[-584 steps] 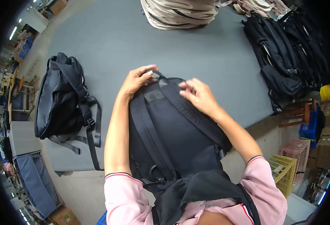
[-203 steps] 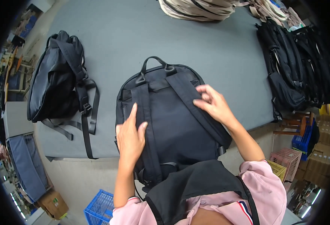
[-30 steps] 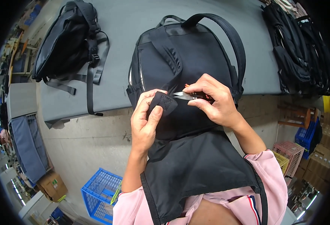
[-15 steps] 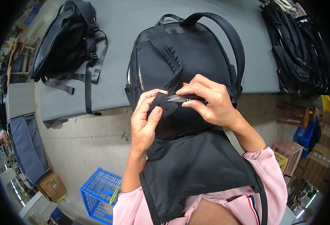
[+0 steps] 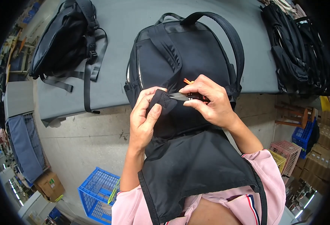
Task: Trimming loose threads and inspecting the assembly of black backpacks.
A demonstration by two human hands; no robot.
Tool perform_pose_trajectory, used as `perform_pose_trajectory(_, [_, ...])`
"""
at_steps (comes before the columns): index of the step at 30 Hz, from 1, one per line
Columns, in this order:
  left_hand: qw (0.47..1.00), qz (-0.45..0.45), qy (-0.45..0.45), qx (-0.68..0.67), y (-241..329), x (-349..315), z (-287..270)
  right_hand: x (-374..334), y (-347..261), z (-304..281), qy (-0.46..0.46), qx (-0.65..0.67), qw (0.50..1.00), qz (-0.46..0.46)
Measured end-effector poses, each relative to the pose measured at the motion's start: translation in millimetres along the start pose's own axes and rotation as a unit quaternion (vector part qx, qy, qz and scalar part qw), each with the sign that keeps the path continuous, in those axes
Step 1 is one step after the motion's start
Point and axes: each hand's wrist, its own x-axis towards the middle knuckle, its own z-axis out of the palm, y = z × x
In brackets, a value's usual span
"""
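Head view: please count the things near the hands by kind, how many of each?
Black backpacks lying apart on the table: 2
Thread snips: 1
Piles of black bags: 1
Blue crates: 2
Total: 6

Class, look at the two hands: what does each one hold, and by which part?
The left hand pinches the stitched triangular tab end of the backpack strap. The right hand grips small thread snips by the handle, blades pointing at that tab.
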Motion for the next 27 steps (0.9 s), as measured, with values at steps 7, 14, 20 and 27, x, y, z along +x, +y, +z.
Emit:
perform_pose_trajectory(7, [1.0, 0.001, -0.005, 0.018, -0.2, -1.6, 1.2, 5.1, -6.4, -2.2, -0.028, -0.06, 0.997, -0.039])
perform_pose_trajectory(14, [1.0, -0.006, -0.004, 0.006, -0.5, -1.6, 0.8, -2.9, -2.8, 4.3, 0.02, -0.054, 0.998, 0.018])
perform_pose_trajectory(20, [1.0, -0.003, -0.016, 0.015, -2.9, 0.4, -3.3, -1.6, -4.1, 8.5, 0.006, 0.008, 0.999, 0.034])
perform_pose_trajectory(27, [0.993, 0.028, -0.009, 0.115, 1.6, 30.0, -52.2, -36.7, -2.5, 25.3, -0.012, -0.084, 0.996, 0.027])
